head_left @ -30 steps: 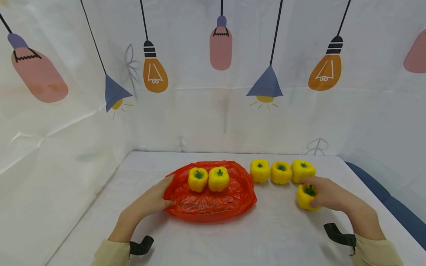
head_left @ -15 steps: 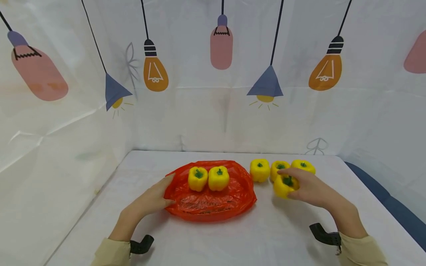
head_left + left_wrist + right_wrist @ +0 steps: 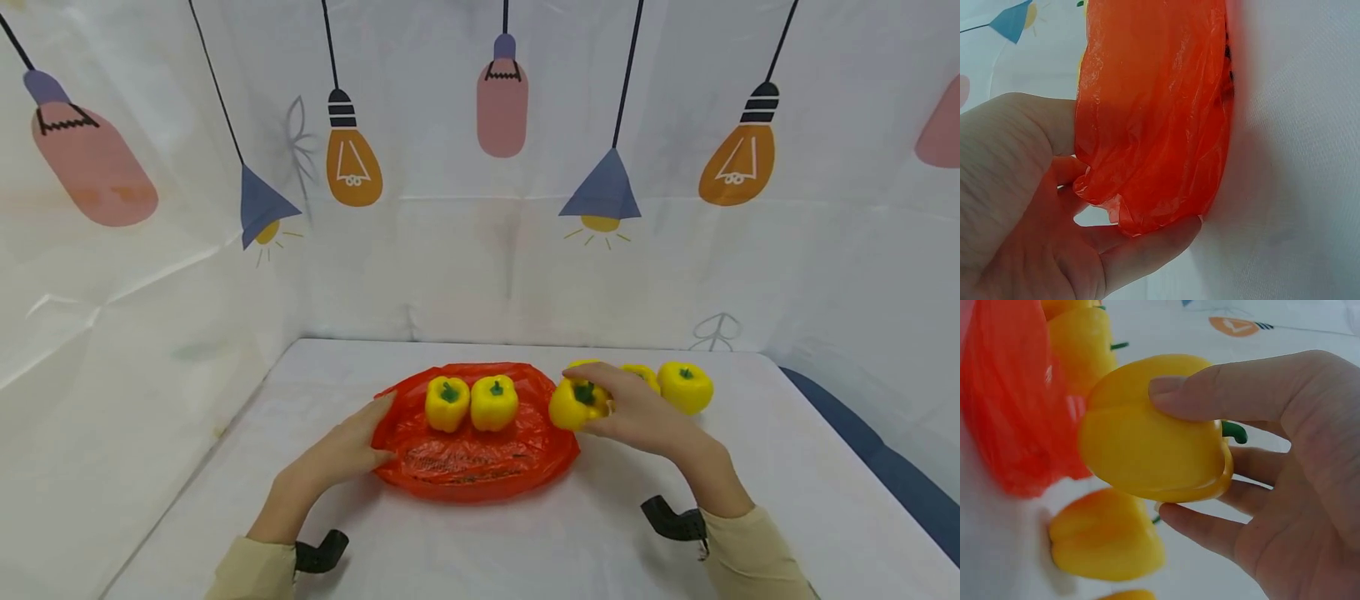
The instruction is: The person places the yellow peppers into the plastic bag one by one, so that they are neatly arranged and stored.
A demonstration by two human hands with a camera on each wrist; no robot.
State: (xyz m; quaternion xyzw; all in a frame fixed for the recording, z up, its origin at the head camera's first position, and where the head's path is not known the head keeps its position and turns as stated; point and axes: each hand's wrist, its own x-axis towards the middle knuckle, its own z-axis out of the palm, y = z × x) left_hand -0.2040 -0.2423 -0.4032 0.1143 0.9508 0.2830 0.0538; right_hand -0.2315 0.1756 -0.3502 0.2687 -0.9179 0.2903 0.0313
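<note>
Left hand [image 3: 348, 443]: I have thumb and fingers set wide, holding the left end of the red bag [image 3: 480, 468]; thumb on the near side.
Bag lie: it rests mid-way across the white tabletop [image 3: 465, 554], long axis running left to right, straight between both hands.
Right hand [image 3: 647, 412]: curled round a yellow pepper [image 3: 570, 406], apparently clear of the tabletop.
Pepper to bag: the load sits at the bag's right end, so the bag's middle lies leftward along that long axis; the right hand is nearer that end. I cannot tell if the pepper is over the rim or merely above and beside it.
Paired peppers [image 3: 471, 403]: side by side within the bag's outline; how deep, I can't make out.
Back row: right pepper [image 3: 686, 387] plain; middle pepper [image 3: 648, 374] and left pepper [image 3: 581, 363] mostly hidden from my head view.
Left wrist view: red film blurs some fingers; the bag's top is cut off.
</note>
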